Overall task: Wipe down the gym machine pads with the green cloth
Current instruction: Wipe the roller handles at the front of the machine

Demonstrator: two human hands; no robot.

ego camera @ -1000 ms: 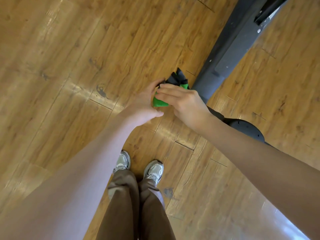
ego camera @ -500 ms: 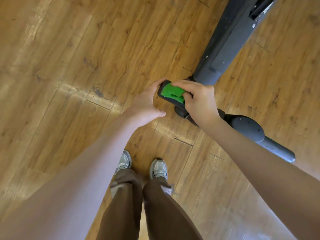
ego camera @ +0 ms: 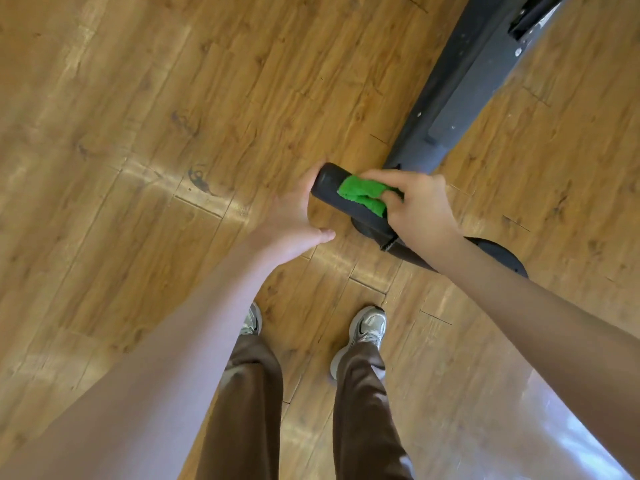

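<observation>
Having been bunched between both hands, the green cloth (ego camera: 363,197) is now pressed onto the roller pad (ego camera: 327,183) by the curled right hand (ego camera: 420,211); the pad's end is steadied by the open left hand (ego camera: 294,216), so wiping is judged under way.

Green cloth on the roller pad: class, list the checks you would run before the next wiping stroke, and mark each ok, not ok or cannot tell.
1. Green cloth lies on the black roller pad: ok.
2. Right hand grips the cloth: ok.
3. Left hand steadies the pad's free end: ok, touching it.
4. Pad's bare end not yet covered by cloth: ok, stroke room left.
5. Underside of the pad wiped: cannot tell.
6. Shoes clear of the machine frame: ok.
</observation>
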